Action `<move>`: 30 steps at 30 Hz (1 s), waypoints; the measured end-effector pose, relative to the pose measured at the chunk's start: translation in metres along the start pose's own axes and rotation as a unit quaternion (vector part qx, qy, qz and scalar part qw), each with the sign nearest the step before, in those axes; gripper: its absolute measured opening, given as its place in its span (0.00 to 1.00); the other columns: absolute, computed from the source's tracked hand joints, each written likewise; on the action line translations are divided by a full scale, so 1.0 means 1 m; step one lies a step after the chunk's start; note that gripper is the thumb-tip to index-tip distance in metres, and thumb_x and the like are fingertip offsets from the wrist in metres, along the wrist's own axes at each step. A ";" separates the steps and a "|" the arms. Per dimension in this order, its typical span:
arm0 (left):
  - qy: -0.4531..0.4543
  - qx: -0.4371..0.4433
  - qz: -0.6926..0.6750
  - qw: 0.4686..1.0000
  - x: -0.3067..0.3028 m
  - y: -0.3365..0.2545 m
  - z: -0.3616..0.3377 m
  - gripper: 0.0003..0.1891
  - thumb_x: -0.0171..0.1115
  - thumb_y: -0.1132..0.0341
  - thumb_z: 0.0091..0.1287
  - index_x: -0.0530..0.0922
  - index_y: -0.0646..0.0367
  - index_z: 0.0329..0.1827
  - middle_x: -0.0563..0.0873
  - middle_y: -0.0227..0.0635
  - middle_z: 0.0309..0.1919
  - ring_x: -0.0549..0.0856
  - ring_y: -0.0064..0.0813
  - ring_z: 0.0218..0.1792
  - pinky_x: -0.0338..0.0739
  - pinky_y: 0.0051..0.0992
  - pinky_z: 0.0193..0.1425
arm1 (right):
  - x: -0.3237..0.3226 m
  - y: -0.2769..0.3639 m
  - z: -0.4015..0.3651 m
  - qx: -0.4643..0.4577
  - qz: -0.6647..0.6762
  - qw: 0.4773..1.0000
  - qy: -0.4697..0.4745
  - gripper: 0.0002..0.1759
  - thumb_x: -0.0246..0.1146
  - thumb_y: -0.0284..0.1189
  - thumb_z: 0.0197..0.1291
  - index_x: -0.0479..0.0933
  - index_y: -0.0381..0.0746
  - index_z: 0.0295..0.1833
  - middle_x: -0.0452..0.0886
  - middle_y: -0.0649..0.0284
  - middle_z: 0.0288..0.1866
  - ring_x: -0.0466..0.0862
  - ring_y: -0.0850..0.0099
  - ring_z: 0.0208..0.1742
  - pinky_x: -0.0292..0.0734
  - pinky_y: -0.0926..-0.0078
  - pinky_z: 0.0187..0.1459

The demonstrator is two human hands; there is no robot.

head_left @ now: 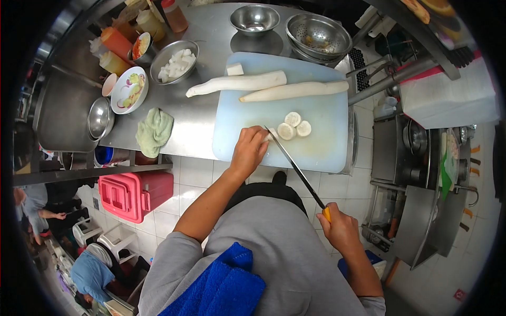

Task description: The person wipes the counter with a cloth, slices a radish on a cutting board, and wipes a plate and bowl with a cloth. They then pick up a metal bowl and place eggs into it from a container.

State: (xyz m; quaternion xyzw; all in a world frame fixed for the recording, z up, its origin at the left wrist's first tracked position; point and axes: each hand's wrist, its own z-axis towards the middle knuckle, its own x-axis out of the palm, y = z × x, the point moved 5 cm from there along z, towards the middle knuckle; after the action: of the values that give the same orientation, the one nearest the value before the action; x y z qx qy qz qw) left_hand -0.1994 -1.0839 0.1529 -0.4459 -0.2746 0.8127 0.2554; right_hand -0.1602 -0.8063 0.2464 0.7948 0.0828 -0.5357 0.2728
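On the light blue cutting board [232,134], my left hand [250,151] grips a short white root piece [270,136] near the board's front edge. My right hand [340,227] is closed on the yellow handle of a long knife [298,171], whose tip end lies at that piece. Just right of the blade are several round white slices [286,131]. Two long peeled white roots, one thicker [237,83] and one thinner [300,90], lie across the back of the board, with a small white chunk [234,69] behind them.
Left of the board are a green cloth [154,131], a bowl of white pieces [176,62] and a white bowl of cut vegetables [129,90]. Metal bowls [254,20] and a colander [319,39] stand behind. A red bin [134,196] is on the floor; people [92,271] are at lower left.
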 end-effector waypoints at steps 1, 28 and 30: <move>0.004 -0.002 -0.002 1.000 0.000 0.001 0.001 0.17 0.68 0.78 0.54 0.78 0.60 0.47 0.80 0.38 0.48 0.77 0.43 0.47 0.76 0.36 0.51 | -0.001 0.001 0.000 -0.004 -0.016 1.000 -0.003 0.16 0.65 0.39 0.63 0.69 0.40 0.41 0.81 0.56 0.22 0.83 0.55 0.21 0.76 0.59 0.23; -0.016 -0.064 -0.059 0.996 -0.003 0.014 -0.001 0.16 0.67 0.76 0.57 0.76 0.60 0.49 0.81 0.42 0.45 0.79 0.44 0.48 0.76 0.35 0.51 | 0.012 0.000 0.042 0.043 0.039 0.993 0.102 0.16 0.61 0.39 0.66 0.66 0.38 0.41 0.81 0.48 0.24 0.83 0.50 0.24 0.77 0.54 0.28; -0.029 -0.107 -0.084 0.990 -0.011 0.018 -0.006 0.16 0.67 0.75 0.59 0.76 0.60 0.50 0.81 0.42 0.44 0.80 0.42 0.48 0.76 0.34 0.51 | -0.001 -0.009 0.034 0.061 0.091 0.987 0.118 0.16 0.61 0.39 0.66 0.68 0.37 0.43 0.81 0.47 0.25 0.83 0.49 0.25 0.77 0.53 0.29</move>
State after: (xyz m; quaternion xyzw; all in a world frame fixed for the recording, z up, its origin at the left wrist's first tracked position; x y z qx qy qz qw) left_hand -0.1925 -1.1029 0.1443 -0.4220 -0.4036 0.7673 0.2650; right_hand -0.1920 -0.8165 0.2342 0.8716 0.0087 -0.4152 0.2603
